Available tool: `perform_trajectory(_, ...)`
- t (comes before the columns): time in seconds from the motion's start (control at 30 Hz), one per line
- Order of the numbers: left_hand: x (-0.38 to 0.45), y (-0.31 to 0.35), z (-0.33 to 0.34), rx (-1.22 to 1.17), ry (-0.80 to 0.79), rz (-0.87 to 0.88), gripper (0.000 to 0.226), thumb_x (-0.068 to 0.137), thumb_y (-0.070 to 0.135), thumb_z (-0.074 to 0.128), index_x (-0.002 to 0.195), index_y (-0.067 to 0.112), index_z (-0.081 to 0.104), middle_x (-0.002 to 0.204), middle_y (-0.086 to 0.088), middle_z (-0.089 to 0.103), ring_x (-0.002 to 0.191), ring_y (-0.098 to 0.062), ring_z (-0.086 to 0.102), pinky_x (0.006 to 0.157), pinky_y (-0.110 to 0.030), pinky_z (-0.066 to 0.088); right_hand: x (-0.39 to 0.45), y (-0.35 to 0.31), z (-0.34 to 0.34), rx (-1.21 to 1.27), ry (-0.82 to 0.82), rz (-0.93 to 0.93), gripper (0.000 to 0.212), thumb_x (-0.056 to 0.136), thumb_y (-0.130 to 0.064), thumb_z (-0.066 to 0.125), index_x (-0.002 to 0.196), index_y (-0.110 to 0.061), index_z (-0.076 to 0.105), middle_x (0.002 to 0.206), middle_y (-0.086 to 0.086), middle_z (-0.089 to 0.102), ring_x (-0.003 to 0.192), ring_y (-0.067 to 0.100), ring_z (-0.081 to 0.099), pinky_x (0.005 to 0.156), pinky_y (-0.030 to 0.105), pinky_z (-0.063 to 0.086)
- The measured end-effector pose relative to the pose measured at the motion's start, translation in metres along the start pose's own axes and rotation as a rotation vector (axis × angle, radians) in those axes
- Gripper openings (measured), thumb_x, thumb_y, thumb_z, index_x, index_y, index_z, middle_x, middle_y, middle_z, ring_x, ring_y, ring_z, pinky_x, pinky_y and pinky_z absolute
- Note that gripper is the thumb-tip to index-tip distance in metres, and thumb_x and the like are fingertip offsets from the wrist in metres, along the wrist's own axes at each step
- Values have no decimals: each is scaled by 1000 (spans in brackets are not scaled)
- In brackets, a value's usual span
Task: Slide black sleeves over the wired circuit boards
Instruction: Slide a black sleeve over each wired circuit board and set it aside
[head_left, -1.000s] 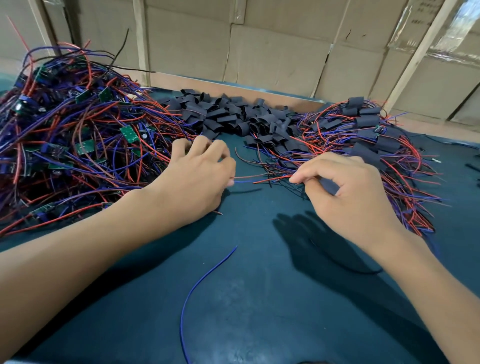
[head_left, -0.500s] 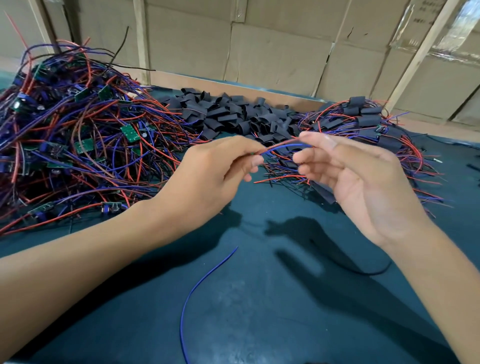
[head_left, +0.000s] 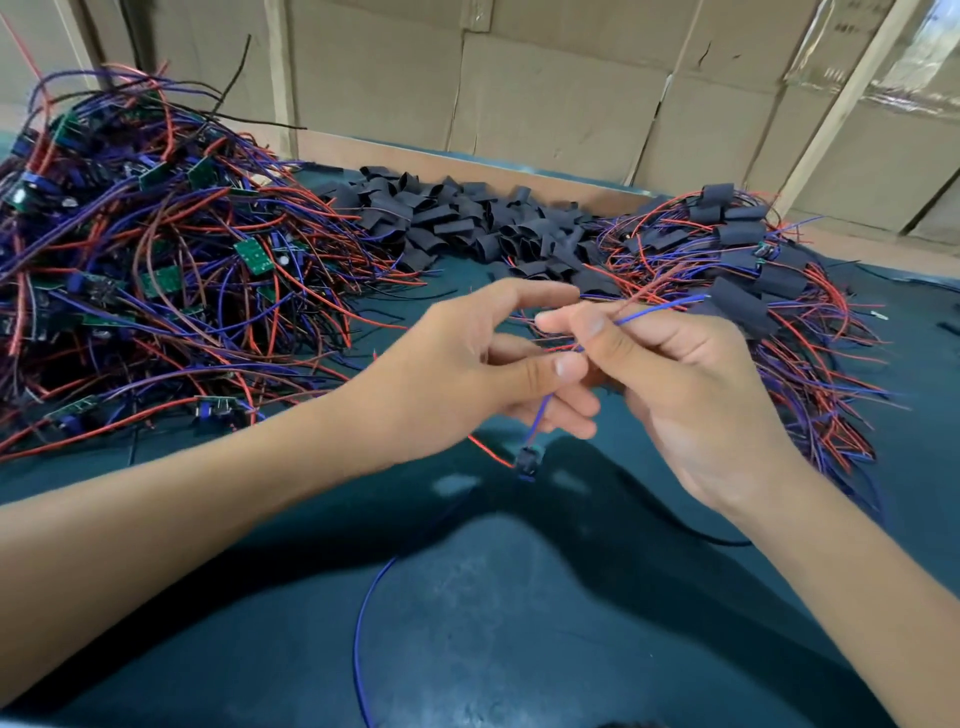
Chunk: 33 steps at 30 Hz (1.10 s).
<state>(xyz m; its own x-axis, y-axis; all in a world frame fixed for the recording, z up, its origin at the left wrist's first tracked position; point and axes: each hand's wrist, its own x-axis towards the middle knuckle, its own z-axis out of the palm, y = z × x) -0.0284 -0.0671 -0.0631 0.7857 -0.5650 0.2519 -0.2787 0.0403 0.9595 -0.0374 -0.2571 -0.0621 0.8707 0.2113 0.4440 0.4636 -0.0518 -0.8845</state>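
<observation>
— Blue and red wires are what we have between us right now: our right hand (head_left: 691, 395) pinches them near their free ends, with the blue tip poking out past the fingers (head_left: 582, 325) toward the far right.

— And our left hand (head_left: 467, 374)?

— Its thumb and forefinger are curled in toward the same wires, seemingly pinching them; the other fingers hang loose. The little circuit board (head_left: 525, 460) dangles below both hands, just above the teal tabletop (head_left: 519, 623).

— So no sleeve on it yet?

— None that we can see. We judge we're gathering the wire ends together so a sleeve can be threaded over them.

— Where do we get one?

— From the pile of black sleeves (head_left: 467, 223) at the back, between the heap of bare boards (head_left: 156, 260) on the left and the finished bundle (head_left: 753, 270) on the right. Next we'd need one hand free to pick a sleeve while the other keeps the ends aligned.
</observation>
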Motion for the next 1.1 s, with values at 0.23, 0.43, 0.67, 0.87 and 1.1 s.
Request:
perform_trajectory(0.23, 74, 14, -52, 732, 206, 138, 18, 99, 25, 61, 103, 14, 74, 94, -2, 76, 89, -26, 71, 84, -38, 57, 6, 2, -5, 425, 201, 206, 35, 106, -20, 42, 76, -7, 56, 78, 11, 65, 67, 25, 64, 63, 37, 57)
perform_trajectory(0.43, 161, -30, -103, 1658, -196, -128, 33, 89, 10, 49, 120, 10, 60, 125, -16, 62, 110, -36, 61, 93, -48, 52, 11, 14, -17, 192, 340, 281, 42, 111, -32, 33, 103, -5, 65, 48, -4, 25, 36, 10, 20, 52, 33, 23)
perform_trajectory(0.67, 181, -45, -106, 1676, -290, -132, 17, 91, 16, 59, 107, 15, 66, 98, -9, 67, 92, -35, 63, 81, -53, 56, 11, 15, -15, 237, 368, 363, 44, 110, -36, 33, 95, -10, 66, 50, -8, 21, 37, 7, 15, 51, 30, 14)
perform_trajectory(0.87, 190, -30, -104, 1554, -324, -325, 41, 88, 37, 74, 123, 17, 69, 116, -5, 70, 96, -28, 61, 85, -38, 51, 9, 13, -13, 179, 363, 350, 34, 108, -30, 48, 99, -8, 73, 62, -1, 15, 45, 12, 17, 44, 23, 26)
perform_trajectory(1.1, 169, -15, -98, 1373, -131, -283, 27, 88, 35, 75, 89, 9, 69, 90, -8, 71, 90, -31, 64, 76, -34, 50, 7, 11, -12, 94, 331, 322, 34, 99, -38, 63, 75, -17, 75, 50, -7, 22, 44, 13, 18, 43, 21, 25)
